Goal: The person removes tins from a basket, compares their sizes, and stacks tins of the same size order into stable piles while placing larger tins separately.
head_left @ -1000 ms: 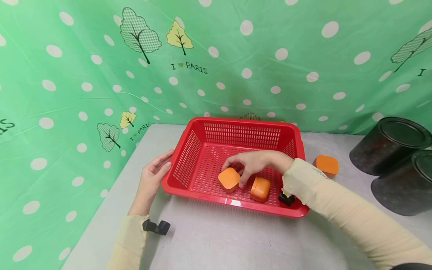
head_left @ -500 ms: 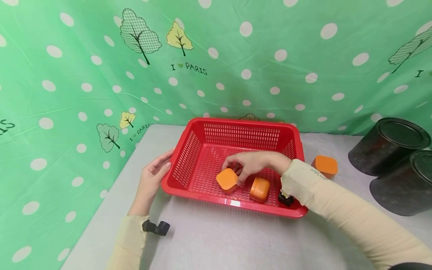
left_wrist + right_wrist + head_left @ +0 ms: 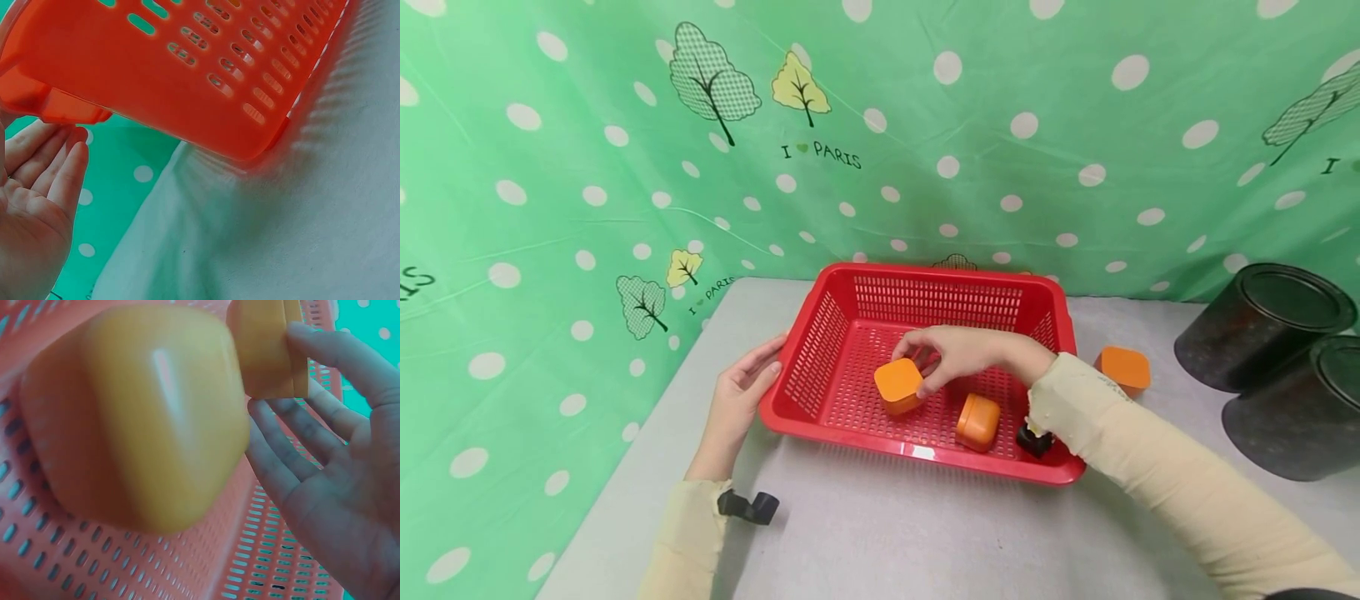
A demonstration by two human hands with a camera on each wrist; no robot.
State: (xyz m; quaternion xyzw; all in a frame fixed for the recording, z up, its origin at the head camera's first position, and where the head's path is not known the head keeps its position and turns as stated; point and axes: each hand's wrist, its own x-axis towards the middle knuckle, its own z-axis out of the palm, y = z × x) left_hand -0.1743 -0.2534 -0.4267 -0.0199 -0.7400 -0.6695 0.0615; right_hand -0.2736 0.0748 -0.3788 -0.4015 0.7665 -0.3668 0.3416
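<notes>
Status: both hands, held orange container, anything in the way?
Left hand at rim of red basket. Right hand grips orange container inside. Second container nearby; no obstruction visible.

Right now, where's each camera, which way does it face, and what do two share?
Head: worn on the head, facing forward and down at the red basket; left hand, right hand, both sleeves show.
Left wrist: worn there, facing the basket's outer wall; left hand at left edge.
Right wrist: worn there, facing into the basket; right hand at right, holding an orange container.
Shared, head and right wrist: the held container and a second container.
</notes>
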